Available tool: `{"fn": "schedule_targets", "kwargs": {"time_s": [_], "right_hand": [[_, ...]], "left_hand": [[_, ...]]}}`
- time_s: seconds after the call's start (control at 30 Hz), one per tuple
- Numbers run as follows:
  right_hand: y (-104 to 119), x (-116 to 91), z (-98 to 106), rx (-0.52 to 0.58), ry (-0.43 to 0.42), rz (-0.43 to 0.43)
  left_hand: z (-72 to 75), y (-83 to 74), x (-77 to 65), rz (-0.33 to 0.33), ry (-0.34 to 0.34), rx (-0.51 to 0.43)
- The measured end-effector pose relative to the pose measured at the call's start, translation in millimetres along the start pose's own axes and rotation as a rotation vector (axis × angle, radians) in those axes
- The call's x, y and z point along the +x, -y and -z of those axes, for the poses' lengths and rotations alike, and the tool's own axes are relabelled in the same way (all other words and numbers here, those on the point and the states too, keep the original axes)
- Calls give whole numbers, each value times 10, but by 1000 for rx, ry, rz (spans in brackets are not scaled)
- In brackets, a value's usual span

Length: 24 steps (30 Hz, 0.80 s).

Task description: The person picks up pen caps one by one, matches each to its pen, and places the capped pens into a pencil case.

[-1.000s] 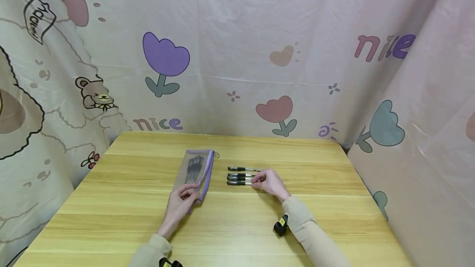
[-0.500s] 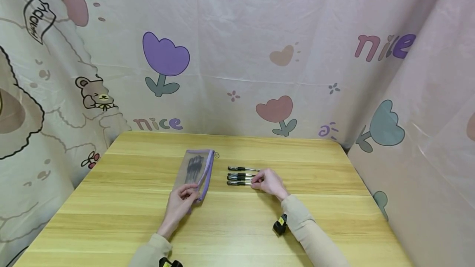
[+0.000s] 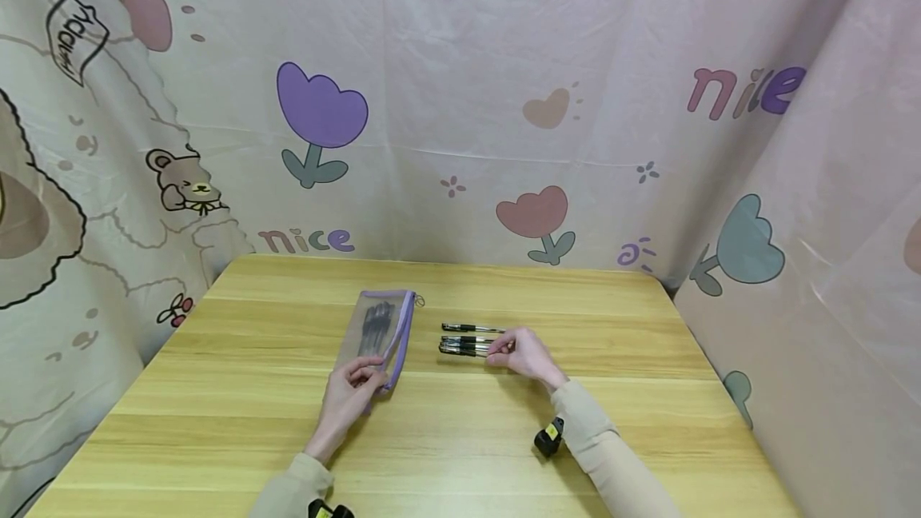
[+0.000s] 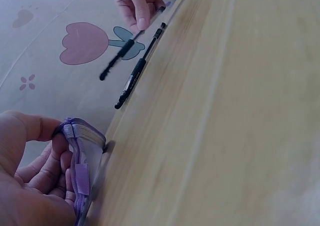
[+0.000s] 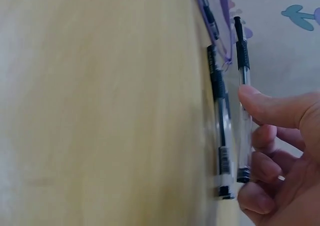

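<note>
My left hand (image 3: 345, 398) grips the near end of a see-through pencil case (image 3: 351, 334) with a purple zip edge. In the left wrist view, thumb and fingers pinch the mouth of the case (image 4: 82, 178). Several dark pens (image 3: 377, 328) show through its mesh. To the right, my right hand (image 3: 524, 354) pinches a clear gel pen (image 5: 243, 58) with a black cap and grip. That pen is raised off the table, as the left wrist view shows. Other pens (image 5: 220, 121) of the same sort lie side by side beneath it, one (image 3: 464, 328) a little apart at the back.
The wooden table (image 3: 576, 462) reaches back to a printed cloth (image 3: 446, 182) that hangs behind it and along both sides. A ring pull (image 3: 420, 301) sticks out from the far corner of the case. Black wrist cameras (image 3: 549, 436) sit at both cuffs.
The pen in my right hand has left the nearest place in the row. It has come up and slightly back over the other pens. My left hand and the case have stayed put.
</note>
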State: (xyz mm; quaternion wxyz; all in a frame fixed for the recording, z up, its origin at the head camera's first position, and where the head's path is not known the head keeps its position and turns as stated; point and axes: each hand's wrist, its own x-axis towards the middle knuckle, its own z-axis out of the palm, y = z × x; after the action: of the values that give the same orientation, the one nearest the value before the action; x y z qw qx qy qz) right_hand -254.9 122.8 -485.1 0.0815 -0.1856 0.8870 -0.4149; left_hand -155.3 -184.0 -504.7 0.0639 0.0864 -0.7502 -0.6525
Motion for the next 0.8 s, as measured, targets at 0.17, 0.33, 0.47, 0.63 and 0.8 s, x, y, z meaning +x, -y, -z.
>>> {"fn": "schedule_targets", "kwargs": {"time_s": [0.17, 0.33, 0.47, 0.63, 0.8], "right_hand": [[65, -11, 9, 53, 89, 76], [121, -12, 5, 129, 164, 94], [134, -18, 7, 190, 213, 63], [116, -13, 5, 227, 256, 47], [118, -10, 14, 297, 322, 16]], "left_hand": [[0, -6, -6, -3, 1, -3], [-1, -6, -11, -5, 6, -7], [-1, -1, -11, -6, 6, -7], [-1, -1, -8, 0, 4, -5], [-1, -6, -8, 3, 3, -3]]}}
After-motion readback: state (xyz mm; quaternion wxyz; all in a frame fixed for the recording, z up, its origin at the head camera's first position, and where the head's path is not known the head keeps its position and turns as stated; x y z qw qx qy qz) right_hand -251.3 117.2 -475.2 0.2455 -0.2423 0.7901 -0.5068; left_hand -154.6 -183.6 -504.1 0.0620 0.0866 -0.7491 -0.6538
